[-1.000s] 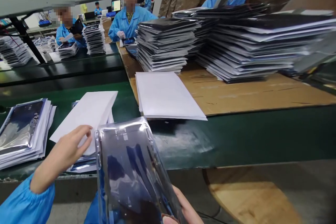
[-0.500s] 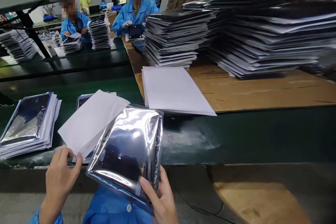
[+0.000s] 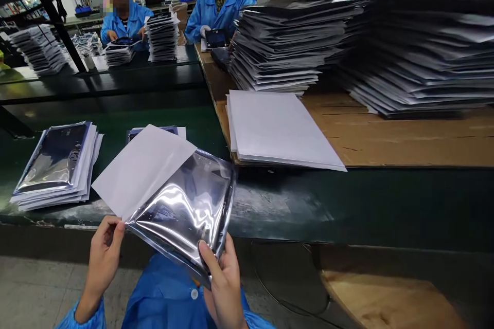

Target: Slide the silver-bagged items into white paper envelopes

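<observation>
My right hand (image 3: 222, 272) grips the near corner of a shiny silver bag (image 3: 185, 211), held tilted above the edge of the green belt (image 3: 309, 205). My left hand (image 3: 105, 249) pinches the near corner of a white paper sheet (image 3: 142, 169), which lies over the upper left part of the bag. Beneath them on the belt lies another bag with paper (image 3: 154, 131), mostly hidden.
A pile of bagged items with sheets (image 3: 57, 164) lies left on the belt. A stack of white sheets (image 3: 278, 131) rests on cardboard (image 3: 405, 139), with tall piles of bagged items (image 3: 285, 41) behind. Two people in blue coats work at the far end.
The bag has swung from upright to tilted flat. My left hand went from touching the sheet on the belt to lifting it by its corner against the bag.
</observation>
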`<state>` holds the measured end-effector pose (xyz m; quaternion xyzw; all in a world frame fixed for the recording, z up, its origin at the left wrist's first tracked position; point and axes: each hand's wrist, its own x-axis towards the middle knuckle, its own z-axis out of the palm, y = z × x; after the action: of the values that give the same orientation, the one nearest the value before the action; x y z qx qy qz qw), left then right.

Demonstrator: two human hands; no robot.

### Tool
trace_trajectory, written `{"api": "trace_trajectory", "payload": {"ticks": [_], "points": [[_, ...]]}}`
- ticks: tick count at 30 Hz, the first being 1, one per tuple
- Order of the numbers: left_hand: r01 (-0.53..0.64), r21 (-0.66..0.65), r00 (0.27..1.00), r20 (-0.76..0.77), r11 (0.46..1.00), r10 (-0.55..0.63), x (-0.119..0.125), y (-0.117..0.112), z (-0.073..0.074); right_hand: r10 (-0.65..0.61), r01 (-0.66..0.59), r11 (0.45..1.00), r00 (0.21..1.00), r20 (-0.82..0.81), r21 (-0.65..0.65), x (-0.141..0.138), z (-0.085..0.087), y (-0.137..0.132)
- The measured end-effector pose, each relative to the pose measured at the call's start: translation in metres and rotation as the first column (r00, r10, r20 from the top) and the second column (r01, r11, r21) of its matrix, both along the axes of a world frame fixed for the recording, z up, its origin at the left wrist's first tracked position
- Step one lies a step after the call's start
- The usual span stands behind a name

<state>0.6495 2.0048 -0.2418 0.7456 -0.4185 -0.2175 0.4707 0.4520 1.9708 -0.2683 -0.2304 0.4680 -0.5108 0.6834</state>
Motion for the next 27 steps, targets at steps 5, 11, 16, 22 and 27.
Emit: {"api": "trace_trajectory", "payload": {"ticks": [5, 11, 16, 22, 27], "points": [[0.015, -0.071, 0.989, 0.148, 0.997, -0.004, -0.004, 0.002, -0.004, -0.001, 0.001, 0.999, 1.0, 0.022, 0.039, 0.009, -0.001, 0.003], [0.184, -0.088, 0.883, 0.453, 0.979, -0.125, -0.013, 0.012, -0.013, -0.038, 0.038, 0.999, 0.999, -0.029, 0.015, 0.031, -0.016, 0.01], [-0.255, -0.137, 0.945, -0.243, 0.957, 0.217, -0.022, 0.011, -0.019, -0.014, 0.014, 1.0, 0.999, -0.052, -0.011, 0.045, -0.022, 0.021], [-0.384, 0.036, 0.625, -0.725, 0.923, 0.288, -0.028, 0.002, -0.001, 0.086, -0.092, 0.994, 0.988, -0.128, -0.05, 0.037, -0.058, 0.073], [-0.341, 0.044, 0.716, -0.635, 0.939, 0.29, -0.017, 0.019, -0.02, -0.206, 0.138, 0.959, 0.941, -0.27, -0.249, -0.045, -0.074, 0.045]]}}
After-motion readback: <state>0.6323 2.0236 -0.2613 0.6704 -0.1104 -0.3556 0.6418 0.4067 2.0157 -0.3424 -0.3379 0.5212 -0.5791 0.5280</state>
